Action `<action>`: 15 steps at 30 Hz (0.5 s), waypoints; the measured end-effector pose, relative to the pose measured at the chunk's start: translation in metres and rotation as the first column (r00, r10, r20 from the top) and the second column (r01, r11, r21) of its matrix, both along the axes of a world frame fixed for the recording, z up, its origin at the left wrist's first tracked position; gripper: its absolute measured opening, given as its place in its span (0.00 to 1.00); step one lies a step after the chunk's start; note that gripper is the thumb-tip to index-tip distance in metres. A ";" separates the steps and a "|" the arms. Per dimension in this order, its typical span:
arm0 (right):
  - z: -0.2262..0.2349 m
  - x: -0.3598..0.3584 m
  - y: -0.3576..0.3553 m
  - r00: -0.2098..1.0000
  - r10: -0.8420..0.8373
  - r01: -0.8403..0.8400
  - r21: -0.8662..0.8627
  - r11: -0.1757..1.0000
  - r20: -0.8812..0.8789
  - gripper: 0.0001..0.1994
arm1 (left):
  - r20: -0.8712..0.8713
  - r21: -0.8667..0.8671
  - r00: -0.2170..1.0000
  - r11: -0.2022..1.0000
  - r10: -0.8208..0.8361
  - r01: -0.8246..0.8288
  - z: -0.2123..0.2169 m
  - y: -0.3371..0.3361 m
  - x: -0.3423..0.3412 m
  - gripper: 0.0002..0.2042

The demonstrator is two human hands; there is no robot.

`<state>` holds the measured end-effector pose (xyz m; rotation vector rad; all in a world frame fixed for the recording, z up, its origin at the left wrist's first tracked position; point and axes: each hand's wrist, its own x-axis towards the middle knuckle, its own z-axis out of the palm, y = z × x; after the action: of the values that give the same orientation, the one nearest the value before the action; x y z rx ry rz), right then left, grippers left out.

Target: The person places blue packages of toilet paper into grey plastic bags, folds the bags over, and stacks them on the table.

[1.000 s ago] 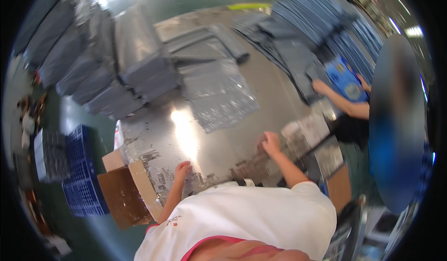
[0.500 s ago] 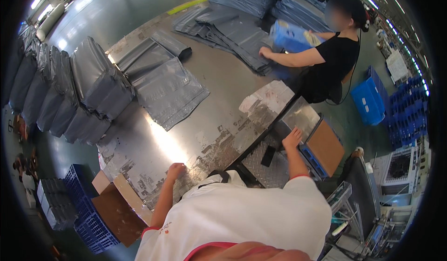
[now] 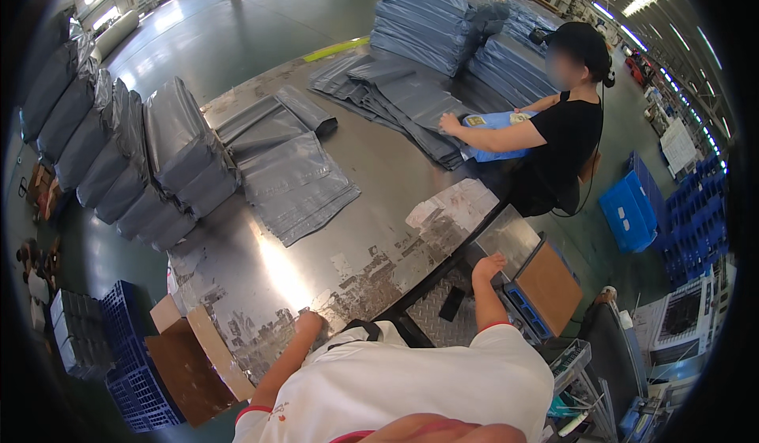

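Leaning over the steel table [image 3: 356, 206], we saw its sheet-metal top scuffed, shiny and patched with torn paper residue. Our left hand [image 3: 308, 324] rested on that table's near edge, seemingly closed into a loose fist and grasping nothing we could make out. Our right hand [image 3: 488, 266] lay off the table's near corner, touching the smooth grey platform of a scale [image 3: 510, 241]; whether its fingers were curled or flat we could not tell. Just beyond that platform stood a brown cardboard box [image 3: 551, 285]. On the table's middle lay flat grey plastic mailer bags [image 3: 296, 182], slightly wrinkled and glossy. Plump bundles of the same film [image 3: 178, 150] stood along the table's left side. At the table's far right a co-worker's hand [image 3: 451, 123] pressed on a blue packet [image 3: 494, 136]. Below the table's left corner sat blue lattice crates [image 3: 130, 364].
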<state>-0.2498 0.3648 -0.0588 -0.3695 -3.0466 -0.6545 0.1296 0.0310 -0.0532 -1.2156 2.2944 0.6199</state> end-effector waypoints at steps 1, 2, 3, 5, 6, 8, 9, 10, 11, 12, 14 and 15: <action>-0.003 0.000 -0.003 1.000 0.006 -0.006 0.028 1.000 -0.016 0.21 | 0.000 -0.023 1.000 1.000 0.019 -0.019 -0.005 -0.001 0.003 0.14; -0.005 -0.001 -0.003 0.999 0.003 0.000 0.059 0.998 -0.039 0.21 | -0.007 -0.045 1.000 0.999 0.028 -0.028 -0.009 0.000 0.003 0.15; -0.009 -0.002 0.002 0.998 -0.022 0.028 0.086 0.996 -0.062 0.21 | -0.033 -0.060 0.999 0.998 0.025 -0.027 -0.005 0.000 0.001 0.15; -0.019 -0.009 0.007 0.997 -0.018 0.025 0.094 0.995 -0.077 0.21 | -0.087 -0.086 0.996 0.996 0.007 -0.015 0.001 0.005 0.001 0.16; -0.021 -0.010 0.008 0.997 -0.015 0.023 0.100 0.995 -0.080 0.21 | -0.118 -0.120 0.993 0.992 0.017 -0.031 -0.002 0.007 0.004 0.16; -0.022 -0.012 0.006 0.992 -0.050 0.062 0.097 0.993 -0.113 0.20 | -0.138 -0.129 0.990 0.991 0.013 -0.031 -0.002 0.009 0.003 0.15; -0.022 -0.011 0.004 0.992 -0.061 0.068 0.069 0.995 -0.108 0.20 | -0.146 -0.133 0.989 0.990 0.023 -0.043 0.000 0.010 0.004 0.15; -0.022 -0.010 0.005 0.995 -0.060 0.067 0.082 0.994 -0.082 0.20 | -0.154 -0.161 0.988 0.986 0.026 -0.051 -0.003 0.011 0.003 0.14; -0.020 -0.009 0.002 0.997 -0.046 0.051 0.094 0.994 -0.056 0.21 | -0.149 -0.158 0.988 0.986 0.033 -0.056 -0.004 0.011 0.004 0.14; -0.018 -0.008 0.000 0.999 -0.031 0.034 0.105 0.994 -0.030 0.21 | -0.145 -0.154 0.989 0.986 0.040 -0.062 -0.006 0.010 0.004 0.14; -0.018 -0.008 -0.001 0.998 -0.054 0.058 0.089 0.994 -0.045 0.21 | -0.184 -0.153 0.982 0.986 0.032 -0.061 -0.010 0.010 0.006 0.13; -0.018 -0.009 0.001 0.996 -0.066 0.070 0.082 0.994 -0.053 0.21 | -0.226 -0.155 0.974 0.986 0.017 -0.053 -0.012 0.010 0.008 0.13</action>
<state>-0.2591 0.3655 -0.0771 -0.4819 -2.9593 -0.7607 0.1375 0.0411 -0.0656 -1.3220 2.5578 0.6233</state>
